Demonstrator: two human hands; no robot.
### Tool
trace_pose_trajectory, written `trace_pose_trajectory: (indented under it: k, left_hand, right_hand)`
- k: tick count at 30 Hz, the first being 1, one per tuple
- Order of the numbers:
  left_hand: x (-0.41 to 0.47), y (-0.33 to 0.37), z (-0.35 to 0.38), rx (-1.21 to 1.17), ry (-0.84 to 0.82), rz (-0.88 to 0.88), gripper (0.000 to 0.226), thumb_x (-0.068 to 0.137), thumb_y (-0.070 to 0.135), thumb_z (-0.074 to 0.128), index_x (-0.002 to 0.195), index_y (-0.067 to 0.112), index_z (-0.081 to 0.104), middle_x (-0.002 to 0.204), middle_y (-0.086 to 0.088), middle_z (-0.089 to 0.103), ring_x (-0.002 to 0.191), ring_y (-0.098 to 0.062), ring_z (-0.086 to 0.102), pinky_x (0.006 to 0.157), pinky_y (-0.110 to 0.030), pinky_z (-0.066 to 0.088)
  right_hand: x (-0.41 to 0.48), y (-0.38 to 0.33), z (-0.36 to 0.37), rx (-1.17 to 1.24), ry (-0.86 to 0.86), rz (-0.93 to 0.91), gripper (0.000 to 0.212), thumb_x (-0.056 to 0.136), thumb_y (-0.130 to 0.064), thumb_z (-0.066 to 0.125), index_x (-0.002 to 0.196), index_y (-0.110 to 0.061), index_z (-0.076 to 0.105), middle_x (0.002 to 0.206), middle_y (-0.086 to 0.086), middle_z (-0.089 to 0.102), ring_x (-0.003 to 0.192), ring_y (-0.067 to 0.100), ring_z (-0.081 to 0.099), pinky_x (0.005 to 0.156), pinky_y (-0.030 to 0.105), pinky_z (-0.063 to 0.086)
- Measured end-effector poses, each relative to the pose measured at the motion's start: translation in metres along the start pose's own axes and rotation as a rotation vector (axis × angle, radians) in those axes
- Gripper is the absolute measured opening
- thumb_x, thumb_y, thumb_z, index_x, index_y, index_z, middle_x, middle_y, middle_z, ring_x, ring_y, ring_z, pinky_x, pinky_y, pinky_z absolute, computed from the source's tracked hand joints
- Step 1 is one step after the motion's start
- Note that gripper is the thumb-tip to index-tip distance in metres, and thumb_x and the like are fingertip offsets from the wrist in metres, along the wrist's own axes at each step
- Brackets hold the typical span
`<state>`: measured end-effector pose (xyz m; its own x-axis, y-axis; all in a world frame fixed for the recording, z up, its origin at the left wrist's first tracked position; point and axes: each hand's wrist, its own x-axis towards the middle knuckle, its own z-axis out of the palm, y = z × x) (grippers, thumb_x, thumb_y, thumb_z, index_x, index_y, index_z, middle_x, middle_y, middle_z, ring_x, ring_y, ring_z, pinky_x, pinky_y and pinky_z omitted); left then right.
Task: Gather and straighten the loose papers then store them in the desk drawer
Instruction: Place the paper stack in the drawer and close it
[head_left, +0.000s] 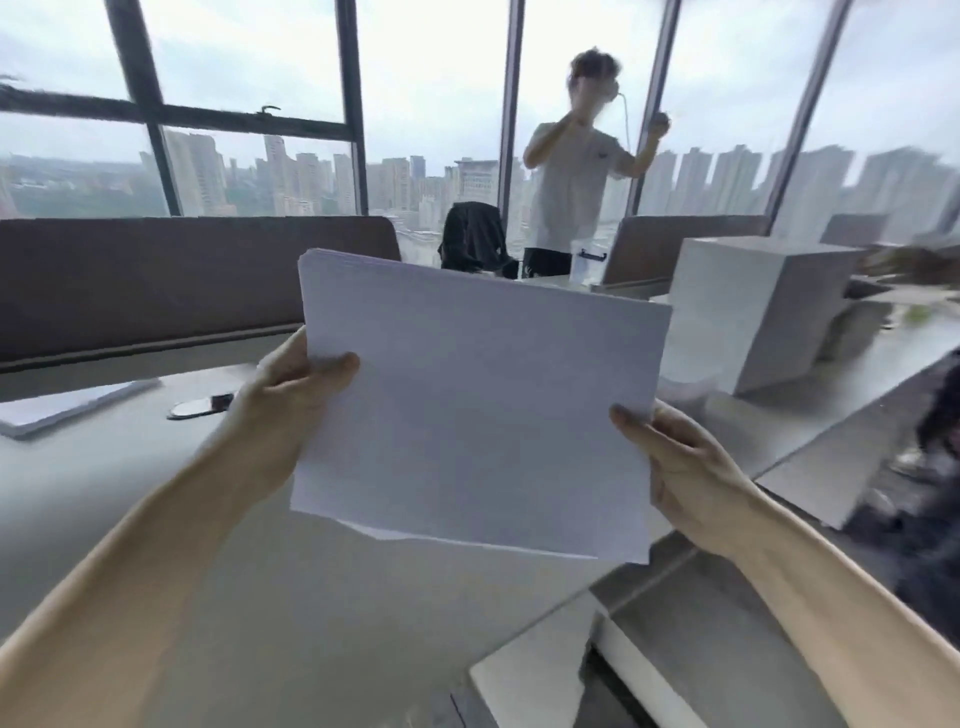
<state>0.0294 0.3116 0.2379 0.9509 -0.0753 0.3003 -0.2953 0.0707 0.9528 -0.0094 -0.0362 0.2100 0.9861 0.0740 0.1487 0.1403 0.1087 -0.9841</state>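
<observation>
A stack of white papers (478, 405) is held upright in the air above the grey desk (104, 493). My left hand (291, 395) grips its left edge, thumb on the front. My right hand (675, 457) grips the right edge lower down. The sheets sit slightly uneven: one sheet's edge juts out at the bottom, and the top edges are fanned a little. At the lower right a white cabinet unit (530, 675) with a dark gap stands beside the desk; I cannot tell if it is the drawer.
A white notebook or pad (67, 408) and a dark oval cable port (200, 406) lie on the desk at left. A brown partition (156, 280) backs the desk. A white box (763, 312) stands at right. A person (571, 171) stands by the windows behind a black chair (475, 236).
</observation>
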Motion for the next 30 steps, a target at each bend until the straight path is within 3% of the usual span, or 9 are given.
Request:
trace_pose_trajectory:
  k: [3, 7, 9, 11, 15, 19, 23, 25, 30]
  left_hand:
    - [0.007, -0.017, 0.082, -0.031, -0.157, -0.125, 0.033, 0.095, 0.002, 0.06, 0.128, 0.009, 0.066, 0.12, -0.017, 0.075, 0.087, -0.028, 0.076, 0.074, -0.04, 0.065]
    - [0.001, -0.06, 0.185, 0.192, -0.325, -0.201, 0.019, 0.097, 0.004, 0.061, 0.1, 0.016, 0.076, 0.103, -0.013, 0.081, 0.091, -0.034, 0.075, 0.092, -0.055, 0.058]
    - [-0.005, -0.084, 0.229, 0.343, -0.423, -0.195, 0.008, 0.096, 0.016, 0.065, 0.095, 0.017, 0.073, 0.107, -0.015, 0.077, 0.096, -0.035, 0.074, 0.092, -0.05, 0.059]
    - [-0.012, -0.109, 0.267, 0.573, -0.469, -0.138, 0.012, 0.094, 0.027, 0.069, 0.087, 0.02, 0.063, 0.094, -0.007, 0.073, 0.087, -0.03, 0.069, 0.079, -0.04, 0.057]
    - [-0.027, -0.152, 0.306, 0.855, -0.52, -0.043, 0.028, 0.095, 0.034, 0.066, 0.114, 0.016, 0.06, 0.104, 0.0, 0.07, 0.085, -0.025, 0.063, 0.066, -0.028, 0.045]
    - [-0.036, -0.191, 0.317, 1.016, -0.696, -0.112, 0.045, 0.101, 0.031, 0.057, 0.139, 0.008, 0.051, 0.128, -0.014, 0.067, 0.116, -0.032, 0.063, 0.095, -0.034, 0.047]
    - [-0.041, -0.215, 0.317, 1.114, -0.762, -0.243, 0.059, 0.108, 0.019, 0.041, 0.161, 0.004, 0.02, 0.163, -0.024, 0.033, 0.144, -0.038, 0.044, 0.112, -0.039, 0.039]
    - [-0.04, -0.225, 0.315, 1.111, -0.765, -0.259, 0.065, 0.105, 0.008, 0.042, 0.164, 0.008, 0.013, 0.172, -0.018, 0.01, 0.153, -0.036, 0.03, 0.12, -0.041, 0.029]
    - [-0.036, -0.237, 0.307, 1.189, -0.711, -0.259, 0.083, 0.096, 0.003, 0.044, 0.165, 0.025, 0.004, 0.173, 0.015, -0.007, 0.16, -0.018, 0.008, 0.128, -0.036, 0.015]
  right_hand:
    - [-0.067, 0.004, -0.06, 0.015, 0.172, 0.062, 0.032, 0.093, -0.025, 0.059, 0.118, -0.01, 0.072, 0.108, 0.01, 0.082, 0.086, 0.023, 0.079, 0.075, 0.038, 0.064]
    - [-0.15, 0.025, -0.128, 0.02, 0.423, 0.212, 0.025, 0.102, -0.019, 0.056, 0.117, -0.007, 0.072, 0.108, 0.016, 0.082, 0.085, 0.029, 0.081, 0.066, 0.035, 0.064]
    - [-0.182, 0.036, -0.154, 0.054, 0.525, 0.319, 0.027, 0.103, -0.02, 0.056, 0.119, -0.003, 0.069, 0.108, 0.018, 0.082, 0.085, 0.031, 0.082, 0.063, 0.035, 0.064]
    - [-0.21, 0.044, -0.176, 0.075, 0.61, 0.408, 0.024, 0.105, -0.018, 0.053, 0.115, -0.003, 0.068, 0.098, 0.015, 0.084, 0.075, 0.029, 0.082, 0.055, 0.033, 0.063]
    - [-0.246, 0.062, -0.21, 0.048, 0.737, 0.534, 0.026, 0.106, -0.018, 0.051, 0.119, -0.004, 0.068, 0.096, 0.014, 0.084, 0.075, 0.032, 0.082, 0.07, 0.04, 0.059]
    - [-0.249, 0.084, -0.228, -0.004, 0.833, 0.603, 0.026, 0.106, -0.016, 0.053, 0.123, -0.002, 0.066, 0.11, 0.021, 0.08, 0.1, 0.04, 0.073, 0.081, 0.044, 0.057]
    - [-0.222, 0.102, -0.23, -0.058, 0.883, 0.634, 0.015, 0.106, -0.011, 0.052, 0.112, -0.003, 0.064, 0.106, 0.018, 0.072, 0.091, 0.035, 0.067, 0.074, 0.04, 0.053]
    - [-0.203, 0.115, -0.229, -0.089, 0.888, 0.643, 0.016, 0.106, -0.011, 0.052, 0.116, -0.004, 0.063, 0.108, 0.017, 0.071, 0.093, 0.035, 0.066, 0.079, 0.044, 0.055]
    - [-0.153, 0.146, -0.224, -0.113, 0.954, 0.651, 0.017, 0.104, -0.008, 0.054, 0.119, 0.0, 0.058, 0.116, 0.02, 0.067, 0.095, 0.036, 0.064, 0.096, 0.056, 0.054]
